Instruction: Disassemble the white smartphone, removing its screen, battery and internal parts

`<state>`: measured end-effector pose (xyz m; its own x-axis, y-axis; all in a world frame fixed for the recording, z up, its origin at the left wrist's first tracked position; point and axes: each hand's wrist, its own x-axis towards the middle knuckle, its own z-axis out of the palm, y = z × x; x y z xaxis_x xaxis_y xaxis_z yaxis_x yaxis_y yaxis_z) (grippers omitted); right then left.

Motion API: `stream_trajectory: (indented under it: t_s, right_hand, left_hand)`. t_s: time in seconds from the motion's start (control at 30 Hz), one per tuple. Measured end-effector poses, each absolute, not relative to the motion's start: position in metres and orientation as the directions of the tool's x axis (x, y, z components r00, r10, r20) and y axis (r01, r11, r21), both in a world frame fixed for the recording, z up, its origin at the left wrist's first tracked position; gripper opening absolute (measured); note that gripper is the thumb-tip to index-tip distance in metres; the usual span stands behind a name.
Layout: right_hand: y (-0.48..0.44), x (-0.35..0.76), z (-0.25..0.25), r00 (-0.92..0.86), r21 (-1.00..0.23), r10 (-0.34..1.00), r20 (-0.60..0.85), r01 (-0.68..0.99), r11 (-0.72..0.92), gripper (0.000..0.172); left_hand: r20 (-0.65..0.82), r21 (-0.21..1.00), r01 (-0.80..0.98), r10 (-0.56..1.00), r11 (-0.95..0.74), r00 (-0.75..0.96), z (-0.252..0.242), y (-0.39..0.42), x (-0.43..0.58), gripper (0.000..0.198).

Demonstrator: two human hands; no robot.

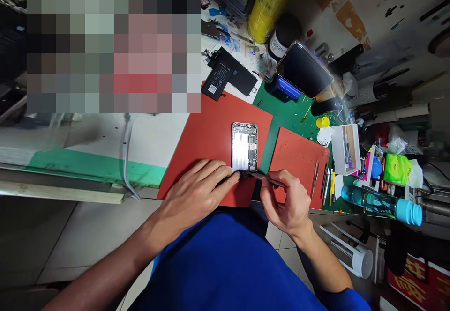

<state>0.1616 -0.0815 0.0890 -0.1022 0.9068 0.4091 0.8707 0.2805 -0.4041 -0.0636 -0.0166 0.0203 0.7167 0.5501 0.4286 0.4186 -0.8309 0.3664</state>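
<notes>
Pinching tool [277, 181] w/ R hand [288, 202], L hand [198, 190] at opened phone [242, 148], grip unclear

Two hands [197, 189], one opened phone [244, 147] and one slim tool [258, 176] are here. There are also two red mats [298, 161], one propped phone [304, 70], one yellow can [270, 6] and one blue bottle [379, 203].

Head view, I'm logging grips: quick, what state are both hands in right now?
Left hand: at the near edge of the opened smartphone; whether it grips cannot be told.
Right hand: closed, holding a slim pen-like tool.
</notes>
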Motion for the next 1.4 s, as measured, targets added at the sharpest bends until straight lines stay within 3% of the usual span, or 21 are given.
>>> stream_trajectory:
  t_s: [0.13,0.33,0.53,0.7,0.83,0.93,1.4]
  right_hand:
    - [-0.075,0.162,0.099,-0.246,-0.402,0.905,0.346,0.833,0.38,0.026]
    - [-0.062,0.16,0.11,-0.353,-0.251,0.882,0.312,0.865,0.434,0.016]
    - [-0.054,0.162,0.117,-0.464,-0.337,0.868,0.179,0.8,0.497,0.023]
    - [-0.054,0.16,0.116,-0.406,-0.249,0.869,0.282,0.844,0.475,0.02]
    - [-0.055,0.158,0.114,-0.404,-0.301,0.877,0.259,0.83,0.471,0.018]
    - [-0.055,0.158,0.113,-0.37,-0.263,0.877,0.308,0.852,0.452,0.018]
    - [-0.06,0.159,0.108,-0.369,-0.303,0.875,0.312,0.834,0.46,0.018]
  left_hand:
    - [0.427,0.363,0.423,0.552,-0.83,0.716,0.021,-0.017,-0.064,0.03]
    - [0.45,0.353,0.42,0.545,-0.836,0.707,0.021,-0.015,-0.062,0.026]
    - [0.47,0.353,0.415,0.543,-0.838,0.696,0.022,-0.015,-0.061,0.029]
    - [0.455,0.366,0.41,0.545,-0.835,0.704,0.023,-0.015,-0.061,0.025]
    - [0.452,0.371,0.407,0.546,-0.834,0.706,0.023,-0.015,-0.061,0.025]
    - [0.448,0.384,0.405,0.551,-0.83,0.704,0.022,-0.015,-0.061,0.027]
    - [0.448,0.369,0.406,0.542,-0.836,0.711,0.02,-0.014,-0.061,0.024]
